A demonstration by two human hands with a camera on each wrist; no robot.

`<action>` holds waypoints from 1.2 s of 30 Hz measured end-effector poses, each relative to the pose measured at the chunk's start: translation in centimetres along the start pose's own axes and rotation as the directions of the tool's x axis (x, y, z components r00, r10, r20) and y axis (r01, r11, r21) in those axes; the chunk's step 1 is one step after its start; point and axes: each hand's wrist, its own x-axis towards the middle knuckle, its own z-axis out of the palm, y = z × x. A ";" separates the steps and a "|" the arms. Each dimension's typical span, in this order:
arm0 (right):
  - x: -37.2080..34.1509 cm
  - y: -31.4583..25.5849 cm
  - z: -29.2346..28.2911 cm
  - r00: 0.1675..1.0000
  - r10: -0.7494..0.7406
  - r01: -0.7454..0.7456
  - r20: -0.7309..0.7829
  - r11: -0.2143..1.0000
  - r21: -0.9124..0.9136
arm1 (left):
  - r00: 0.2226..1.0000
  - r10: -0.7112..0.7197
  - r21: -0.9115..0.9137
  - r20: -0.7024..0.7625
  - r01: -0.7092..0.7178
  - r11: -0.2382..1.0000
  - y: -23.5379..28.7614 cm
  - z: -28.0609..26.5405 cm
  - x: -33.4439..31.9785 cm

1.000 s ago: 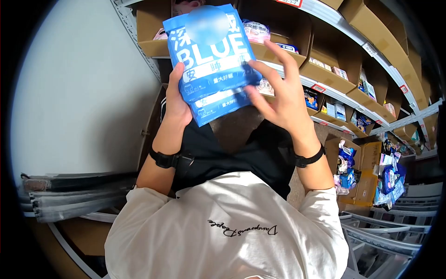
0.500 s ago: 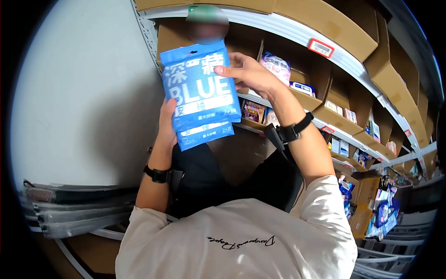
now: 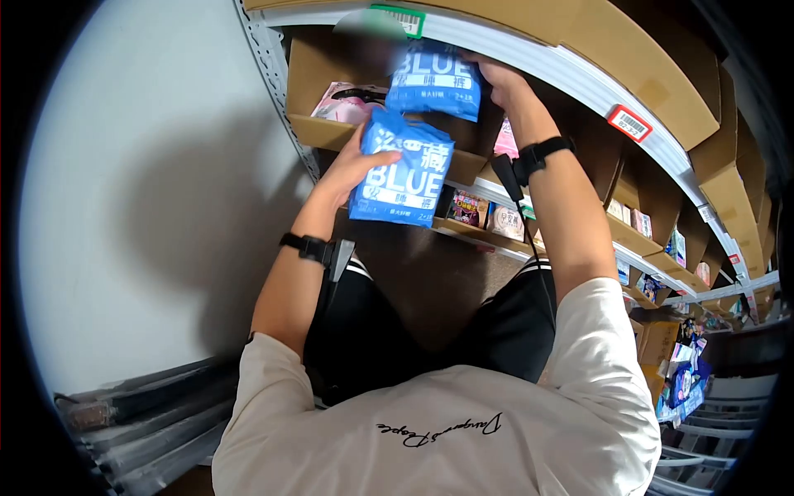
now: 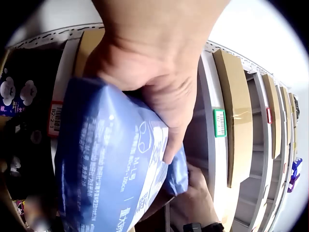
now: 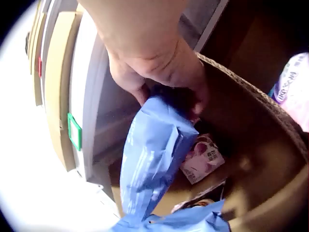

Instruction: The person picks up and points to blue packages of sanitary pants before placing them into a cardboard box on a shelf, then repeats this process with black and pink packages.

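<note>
In the head view my left hand (image 3: pixel 351 165) holds a blue pack of sleep pants (image 3: pixel 405 186) by its left side, thumb across the front. Farther forward, a second blue pack of sleep pants (image 3: pixel 434 87) is in the grip of my right hand (image 3: pixel 501 81), at the mouth of a cardboard bin (image 3: pixel 318 132) on the shelf. The right wrist view shows fingers and thumb pinching that pack's (image 5: pixel 152 154) upper end, partly in shadow. A pink pack (image 3: pixel 351 101) lies inside the bin, left of the second blue pack.
Shelf rails carry a green-framed label (image 3: pixel 405 18) and a red-framed label (image 3: pixel 630 122). More cardboard bins line the shelves to the right, and a lower tier holds small packs (image 3: pixel 504 219). A white wall (image 3: pixel 149 165) stands left. Blue packs (image 3: pixel 685 384) are piled at the far right.
The two blue packs, earlier stacked together in the left hand, are now apart. My right hand has taken one and moved it forward into the bin's mouth; the left keeps the other.
</note>
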 end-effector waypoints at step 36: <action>9.4 6.7 4.7 0.961 0.252 -0.167 -0.117 0.186 -0.968 | 0.987 -0.065 0.107 0.149 0.049 0.993 -1.1 -1.7 0.1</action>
